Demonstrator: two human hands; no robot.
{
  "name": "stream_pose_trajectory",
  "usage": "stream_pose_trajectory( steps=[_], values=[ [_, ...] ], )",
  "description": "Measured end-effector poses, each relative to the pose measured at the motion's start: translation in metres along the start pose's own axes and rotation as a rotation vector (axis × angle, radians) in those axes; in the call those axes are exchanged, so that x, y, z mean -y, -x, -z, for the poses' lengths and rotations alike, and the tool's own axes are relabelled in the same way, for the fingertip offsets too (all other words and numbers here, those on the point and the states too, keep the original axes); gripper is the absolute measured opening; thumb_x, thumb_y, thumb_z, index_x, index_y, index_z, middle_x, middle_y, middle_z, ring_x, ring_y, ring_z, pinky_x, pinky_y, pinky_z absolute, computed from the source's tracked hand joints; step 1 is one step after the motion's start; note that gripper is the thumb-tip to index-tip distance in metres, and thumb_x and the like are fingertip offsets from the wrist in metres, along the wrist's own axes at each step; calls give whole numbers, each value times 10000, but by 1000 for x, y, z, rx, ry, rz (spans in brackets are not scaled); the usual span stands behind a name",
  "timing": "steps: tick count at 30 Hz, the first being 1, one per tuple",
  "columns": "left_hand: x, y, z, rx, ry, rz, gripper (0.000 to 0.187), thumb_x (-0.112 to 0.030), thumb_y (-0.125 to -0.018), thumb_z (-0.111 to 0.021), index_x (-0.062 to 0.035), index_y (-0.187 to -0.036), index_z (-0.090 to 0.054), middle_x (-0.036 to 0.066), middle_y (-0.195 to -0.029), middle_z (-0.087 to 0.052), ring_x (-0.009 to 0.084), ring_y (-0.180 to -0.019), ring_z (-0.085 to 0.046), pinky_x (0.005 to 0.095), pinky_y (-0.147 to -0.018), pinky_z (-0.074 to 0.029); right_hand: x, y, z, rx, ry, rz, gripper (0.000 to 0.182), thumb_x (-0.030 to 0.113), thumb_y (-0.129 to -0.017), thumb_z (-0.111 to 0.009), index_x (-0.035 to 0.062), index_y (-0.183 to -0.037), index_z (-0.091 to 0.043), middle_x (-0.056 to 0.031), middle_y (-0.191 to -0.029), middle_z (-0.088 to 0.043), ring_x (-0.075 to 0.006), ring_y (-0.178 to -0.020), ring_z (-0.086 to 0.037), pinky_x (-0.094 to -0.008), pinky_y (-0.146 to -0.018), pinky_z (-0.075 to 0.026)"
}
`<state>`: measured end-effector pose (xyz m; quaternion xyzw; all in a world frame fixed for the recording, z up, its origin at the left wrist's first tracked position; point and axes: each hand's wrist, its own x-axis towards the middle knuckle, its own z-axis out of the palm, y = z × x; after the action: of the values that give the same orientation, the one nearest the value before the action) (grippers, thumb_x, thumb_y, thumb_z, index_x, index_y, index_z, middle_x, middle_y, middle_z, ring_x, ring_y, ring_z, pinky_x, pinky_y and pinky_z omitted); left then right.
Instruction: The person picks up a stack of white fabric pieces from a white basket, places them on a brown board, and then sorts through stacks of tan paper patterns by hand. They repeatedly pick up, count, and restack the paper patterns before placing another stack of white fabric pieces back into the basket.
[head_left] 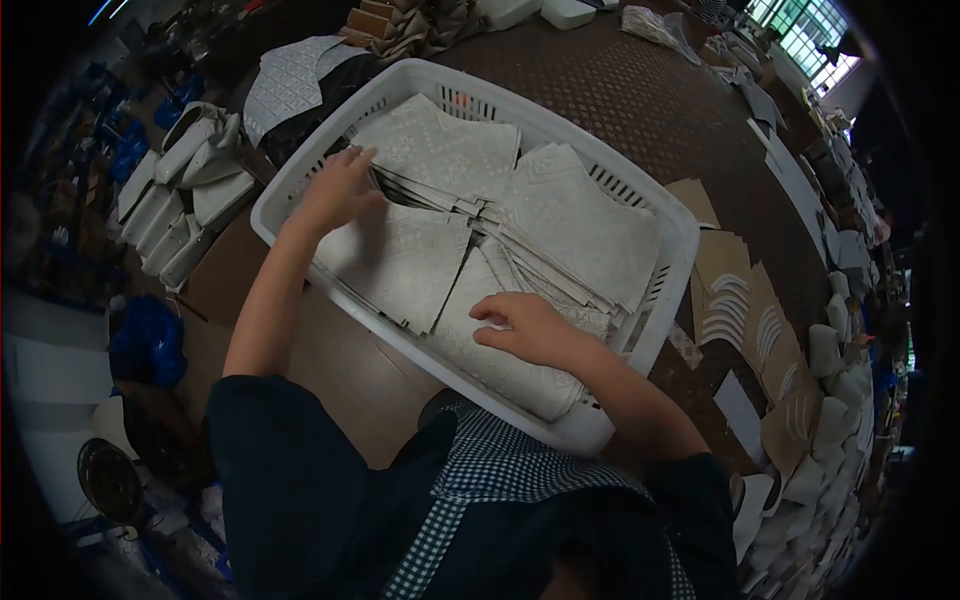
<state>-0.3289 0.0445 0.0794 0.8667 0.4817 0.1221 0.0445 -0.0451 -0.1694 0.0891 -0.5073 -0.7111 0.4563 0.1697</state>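
A white slotted plastic basket (682, 240) sits in front of me, filled with stacks of pale, patterned sheet pieces. One stack (440, 150) lies at the far left and another (590, 220) at the right, with its edges fanned out. The near-left stack (400, 265) and the near-right stack (530, 385) fill the front half. My left hand (342, 190) is over the basket's left side, fingers apart, above the gap between the two left stacks. Over the near-right stack hovers my right hand (525, 328), its fingers loosely bent and thumb apart, with nothing visible in it.
White padded pieces (190, 200) are piled at left, and quilted white pieces (285, 85) lie beyond the basket's far-left corner. Brown boards with white curved strips (725, 310) are at right. A brown textured surface (620, 115) extends behind. Blue bags (150, 340) are low at left.
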Motion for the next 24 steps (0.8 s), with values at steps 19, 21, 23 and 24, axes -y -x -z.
stream_pose_trajectory(
  steps=[19,21,23,24],
  values=[
    [-106,15,-30,447,-178,-347,724,-349,-685,-783,-192,-1338,-513,142,-1449,-378,321,-1326,-385,608,-1038,-280,4,143,-5,-488,-130,85,228,168,-858,-646,42,-1048,-659,-108,-953,-685,-191,-780,-676,-297,-679,-542],
    [-114,13,-27,468,-195,-309,708,-335,-662,-792,-178,-1303,-537,141,-1434,-399,333,-1312,-400,609,-1029,-294,2,153,-6,-547,-91,151,207,164,-859,-650,39,-1023,-669,-96,-925,-690,-183,-757,-677,-290,-667,-544],
    [-123,8,-24,529,-225,-269,717,-320,-645,-797,-180,-1300,-539,146,-1427,-405,340,-1315,-396,605,-1027,-302,0,166,-5,-595,-117,203,194,163,-855,-660,35,-1000,-676,-85,-900,-692,-181,-744,-676,-287,-661,-544],
    [-128,6,-23,562,-245,-241,723,-313,-637,-799,-180,-1299,-540,149,-1424,-408,343,-1316,-393,602,-1025,-306,-4,175,-3,-623,-128,180,191,139,-853,-666,36,-1013,-679,-92,-927,-691,-177,-780,-677,-283,-668,-549]
  ],
)
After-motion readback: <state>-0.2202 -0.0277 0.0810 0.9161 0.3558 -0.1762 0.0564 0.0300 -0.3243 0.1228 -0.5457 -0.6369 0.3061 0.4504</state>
